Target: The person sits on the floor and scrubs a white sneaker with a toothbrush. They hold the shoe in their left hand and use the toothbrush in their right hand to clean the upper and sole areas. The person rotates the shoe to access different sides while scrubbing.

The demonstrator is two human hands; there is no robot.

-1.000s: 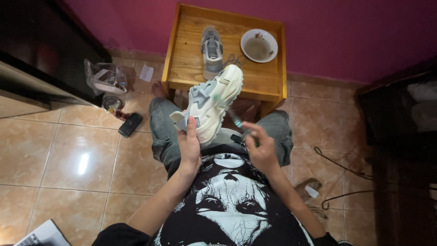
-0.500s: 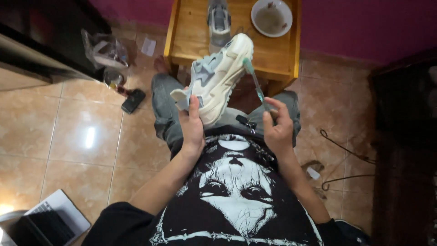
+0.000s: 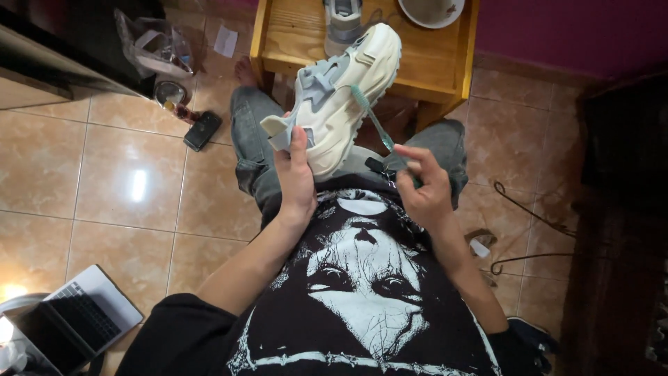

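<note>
Head view, hidden: second shoe (image 3: 343, 21) and bowl (image 3: 431, 10) cut off by the top edge; laptop (image 3: 69, 327) cut by the lower left corner; plastic bag (image 3: 154, 47) contents hard to make out.
Left hand (image 3: 296, 182): clasped on the heel end of the cream and grey sneaker (image 3: 341, 97), palm partly hidden behind the shoe.
Right hand (image 3: 424, 188): pinching the handle of a teal toothbrush (image 3: 371, 117), bristle end touching the sneaker's side; a small dark object under the fingers, too unclear to name.
Sneaker position: raised over the lap, toe overlapping the front edge of the wooden table (image 3: 306, 35).
Edges: table close ahead of the knees, dark furniture along the left and right borders.
Open room: bare tiled floor (image 3: 125, 188) to the left, with a dark phone (image 3: 202, 130) lying beside the left knee.
</note>
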